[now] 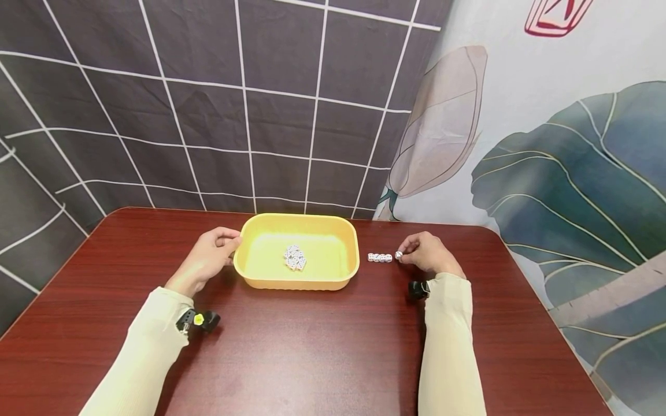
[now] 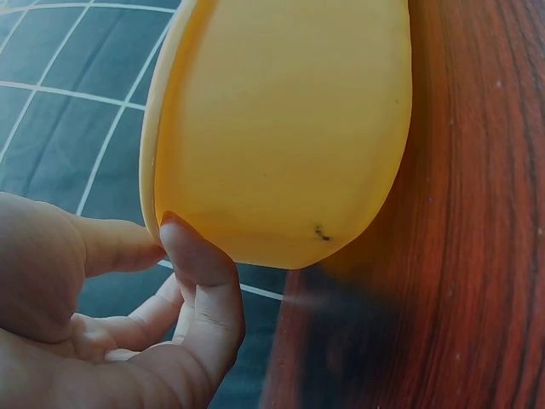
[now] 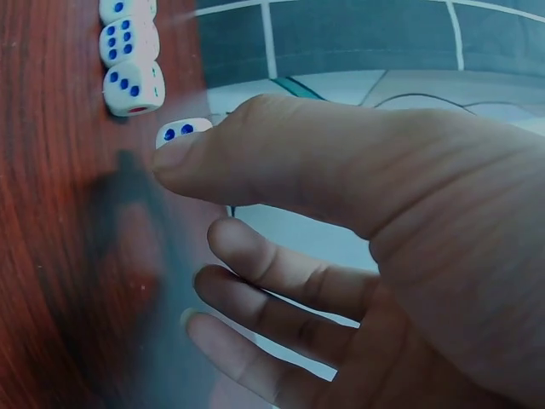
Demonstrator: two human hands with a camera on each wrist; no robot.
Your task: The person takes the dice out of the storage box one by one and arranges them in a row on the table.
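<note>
Die [image 1: 398, 255] is pinched at the fingertips of the right grip [image 1: 429, 253], right of centre in the head frame, just off the right end of the dice row [image 1: 380, 257]; a narrow gap is seen. Right grip is almost closed at thumb and forefinger, other fingers spread loosely. Yellow tub [image 1: 296, 285] is placed mid-frame on the surface [image 1: 312, 346], its left end pinched at the rim, thumb against forefinger, by the left grip [image 1: 208, 261]. Dice cluster [image 1: 295, 257] is contained in it.

Step in hand is judged to be lining up one more die. Die should be kept level, squared to the end face and slid in low, not dropped; only light push should be used or the row may be bowed. Fingertips are best opened only once faces meet.

Pips are readable only in the right wrist view: blue two on the held die, three and six on row dice, upper left. Row is cropped there; both its ends are shown in the head view. Forefinger is hidden there too. Dark mark [image 2: 322, 232] on the tub end is seen only from the left wrist, where no dice are shown.
</note>
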